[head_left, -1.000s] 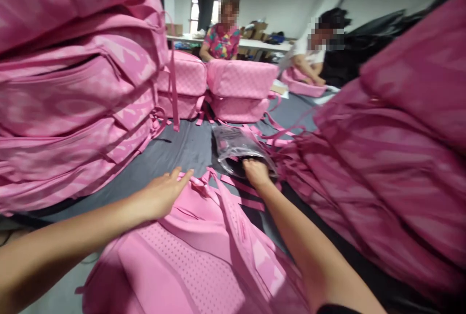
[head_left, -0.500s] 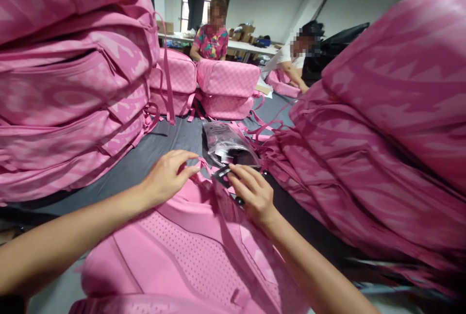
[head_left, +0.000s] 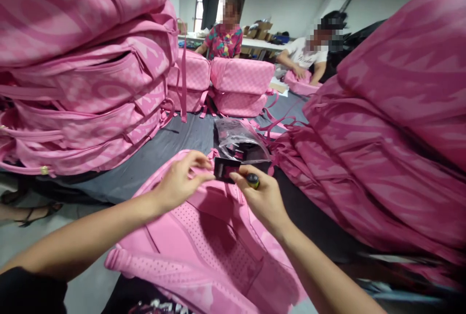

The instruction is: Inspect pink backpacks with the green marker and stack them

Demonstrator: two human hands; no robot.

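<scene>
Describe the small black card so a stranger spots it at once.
Start at the pink fabric backpack with the dotted panel in the foreground. Above its far end, the person's right hand holds the small black card. Flat and rectangular, it differs from the dark, round-ended object in that same hand.

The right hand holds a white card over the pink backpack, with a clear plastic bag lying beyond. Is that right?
Not quite: the card is black, not white, as the head view shows. The right hand does hold it over the pink backpack, with a clear plastic bag lying beyond.
</scene>
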